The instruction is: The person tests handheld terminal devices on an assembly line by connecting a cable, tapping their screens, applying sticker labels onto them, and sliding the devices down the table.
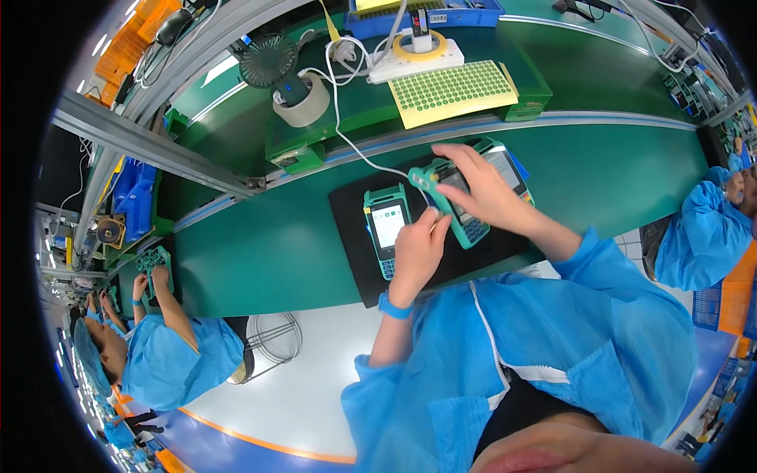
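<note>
My right hand point(490, 195) is wrapped round a green-framed handheld payment terminal point(473, 230), held tilted over the black mat. My left hand point(419, 251) pinches the end of a white cable point(359, 154) close to that terminal's side; the fingers hide the plug, and I cannot tell whether it is inserted. Left of my left hand lies a second payment terminal point(387, 226), its screen lit white and its keypad toward me. Partly behind my right hand is another terminal point(506, 167) with a lit screen. A black mat point(353, 256) lies under them on the green bench.
At the back, a raised green shelf bears a small fan point(270, 63), a tape roll point(302, 106), a white power strip point(418, 61) and a yellow sheet of green round stickers point(453, 93). Blue-clad co-workers sit left point(185, 355) and right point(698, 236). A metal post point(150, 142) slants at left.
</note>
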`<state>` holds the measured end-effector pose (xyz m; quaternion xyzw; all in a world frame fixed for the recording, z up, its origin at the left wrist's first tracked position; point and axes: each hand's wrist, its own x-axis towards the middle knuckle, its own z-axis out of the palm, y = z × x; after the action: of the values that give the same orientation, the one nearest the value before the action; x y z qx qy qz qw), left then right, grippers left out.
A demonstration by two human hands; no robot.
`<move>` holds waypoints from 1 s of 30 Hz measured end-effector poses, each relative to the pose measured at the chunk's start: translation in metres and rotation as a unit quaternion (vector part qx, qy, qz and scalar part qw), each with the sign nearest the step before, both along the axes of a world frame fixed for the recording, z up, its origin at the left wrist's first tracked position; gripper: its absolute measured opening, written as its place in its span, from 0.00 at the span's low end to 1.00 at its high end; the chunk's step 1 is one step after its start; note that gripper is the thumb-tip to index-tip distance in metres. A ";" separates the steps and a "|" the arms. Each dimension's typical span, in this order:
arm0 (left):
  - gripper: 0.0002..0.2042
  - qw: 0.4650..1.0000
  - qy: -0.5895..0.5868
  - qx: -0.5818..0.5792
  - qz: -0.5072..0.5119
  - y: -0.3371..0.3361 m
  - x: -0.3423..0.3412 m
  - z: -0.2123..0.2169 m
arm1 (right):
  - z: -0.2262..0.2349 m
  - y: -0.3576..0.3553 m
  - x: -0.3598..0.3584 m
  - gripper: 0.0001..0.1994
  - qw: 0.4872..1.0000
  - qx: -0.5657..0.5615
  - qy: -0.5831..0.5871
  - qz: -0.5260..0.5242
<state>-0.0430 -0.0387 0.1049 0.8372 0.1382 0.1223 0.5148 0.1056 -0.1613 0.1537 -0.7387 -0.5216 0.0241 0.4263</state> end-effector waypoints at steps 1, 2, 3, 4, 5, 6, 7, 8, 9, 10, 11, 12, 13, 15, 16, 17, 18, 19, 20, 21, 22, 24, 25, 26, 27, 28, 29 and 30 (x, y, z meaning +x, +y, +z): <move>0.13 1.000 0.007 -0.012 -0.004 0.004 -0.004 -0.003 | -0.008 -0.008 -0.006 0.32 1.000 0.016 -0.005 -0.004; 0.13 1.000 0.006 -0.009 0.001 0.002 -0.004 0.001 | -0.019 -0.018 -0.011 0.32 1.000 0.011 0.000 -0.005; 0.13 1.000 0.007 -0.008 0.009 -0.001 -0.005 0.004 | -0.028 -0.025 -0.018 0.33 1.000 0.007 0.000 0.005; 0.13 1.000 0.001 -0.008 0.016 -0.003 -0.005 0.006 | -0.035 -0.031 -0.025 0.35 1.000 0.004 0.000 0.013; 0.13 1.000 -0.001 -0.008 0.017 -0.004 -0.004 0.009 | -0.042 -0.036 -0.031 0.38 0.999 -0.028 0.014 0.024; 0.13 1.000 -0.011 0.006 0.019 -0.004 -0.003 0.010 | -0.047 -0.038 -0.037 0.39 0.999 -0.034 -0.006 0.019; 0.13 0.999 -0.021 0.020 0.022 -0.004 -0.002 0.010 | -0.050 -0.039 -0.039 0.40 0.999 -0.039 -0.025 0.015; 0.13 0.999 -0.020 0.020 0.020 -0.005 -0.001 0.010 | -0.048 -0.039 -0.040 0.40 0.999 -0.046 -0.014 0.011; 0.13 0.999 -0.035 0.027 0.024 -0.005 -0.001 0.009 | -0.049 -0.037 -0.042 0.40 0.999 -0.047 -0.013 0.010; 0.13 0.998 -0.050 0.034 0.028 -0.006 -0.002 0.008 | -0.049 -0.034 -0.045 0.40 0.999 -0.037 0.001 -0.007; 0.13 0.998 -0.050 0.035 0.029 -0.005 -0.004 0.007 | -0.049 -0.032 -0.046 0.39 0.999 -0.026 0.015 -0.022; 0.12 0.997 -0.075 0.026 0.026 -0.004 -0.007 0.005 | -0.050 -0.031 -0.047 0.39 0.999 -0.026 0.015 -0.020; 0.11 0.995 -0.099 0.017 0.023 -0.002 -0.012 0.005 | -0.054 -0.030 -0.048 0.39 0.999 -0.020 0.020 -0.026; 0.09 0.935 -0.069 -0.344 -0.049 0.006 -0.029 0.014 | -0.058 -0.035 -0.042 0.38 0.997 0.003 0.057 -0.054; 0.08 0.945 -0.100 -0.311 -0.019 0.004 -0.038 0.024 | -0.062 -0.036 -0.036 0.38 0.996 0.034 0.053 -0.056; 0.07 0.938 -0.144 -0.314 0.009 0.003 -0.048 0.034 | -0.059 -0.036 -0.035 0.37 0.997 0.026 0.050 -0.061; 0.06 0.930 -0.186 -0.315 0.040 0.005 -0.060 0.043 | -0.055 -0.035 -0.037 0.37 0.997 0.020 0.047 -0.064; 0.03 0.915 -0.255 -0.308 0.055 0.009 -0.076 0.050 | -0.056 -0.036 -0.039 0.37 0.997 0.009 0.042 -0.064; 0.04 0.841 -0.373 -0.378 0.101 0.009 -0.089 0.047 | -0.057 -0.034 -0.043 0.38 0.998 -0.005 0.006 -0.062; 0.03 0.811 -0.459 -0.348 0.105 0.026 -0.109 0.032 | -0.057 -0.032 -0.047 0.38 0.998 -0.018 -0.027 -0.060; 0.05 0.769 -0.540 -0.338 0.052 0.049 -0.135 0.031 | -0.053 -0.025 -0.059 0.39 0.997 -0.029 -0.059 -0.045; 0.07 0.780 -0.558 -0.150 0.240 0.060 -0.156 0.066 | -0.053 -0.021 -0.068 0.39 0.990 -0.061 -0.122 -0.042; 0.08 0.756 -0.530 0.026 0.384 0.068 -0.163 0.063 | -0.053 -0.016 -0.074 0.39 0.991 -0.025 -0.126 -0.039; 0.09 0.694 -0.472 0.202 0.504 0.074 -0.164 0.060 | -0.054 -0.013 -0.078 0.38 0.991 -0.007 -0.130 -0.031; 0.09 0.703 -0.356 0.278 0.550 0.067 -0.162 0.062 | -0.052 -0.011 -0.080 0.37 0.993 0.014 -0.113 -0.017; 0.08 0.740 -0.300 0.336 0.500 0.068 -0.153 0.059 | -0.049 -0.009 -0.085 0.36 0.995 0.034 -0.095 -0.005; 0.07 0.774 -0.249 0.384 0.437 0.071 -0.135 0.052 | -0.047 -0.010 -0.089 0.37 0.998 0.035 -0.053 0.007; 0.08 0.848 -0.189 0.284 0.406 0.067 -0.134 0.044 | -0.040 -0.004 -0.102 0.40 0.999 0.035 -0.020 0.030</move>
<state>-0.1771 0.0281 0.1491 0.7772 0.3249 0.5096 0.1749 0.0035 -0.1649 0.1140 -0.7075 -0.5524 0.0039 0.4408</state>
